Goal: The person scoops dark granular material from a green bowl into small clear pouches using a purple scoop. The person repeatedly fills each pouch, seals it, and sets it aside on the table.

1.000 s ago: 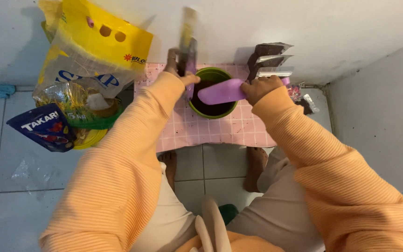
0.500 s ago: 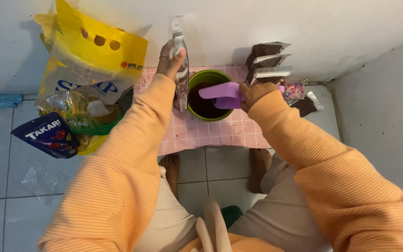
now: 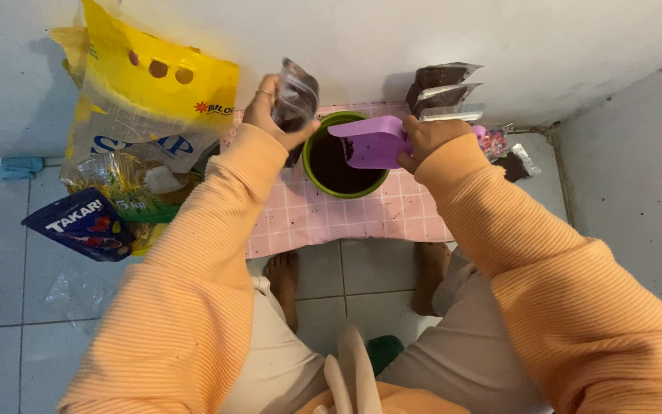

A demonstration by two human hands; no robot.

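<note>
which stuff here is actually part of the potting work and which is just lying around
In use:
- left hand holding clear soil pouch
- right hand holding purple scoop
- green pot

Lying about:
- yellow sack
- blue packet
- dark pouches by wall

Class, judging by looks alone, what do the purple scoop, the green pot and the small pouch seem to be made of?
Purple scoop: likely plastic, matte, with one even moulded colour. Green pot: probably plastic too, with a smooth, thin rim. Small pouch: clear film, glossy and crinkled.
</note>
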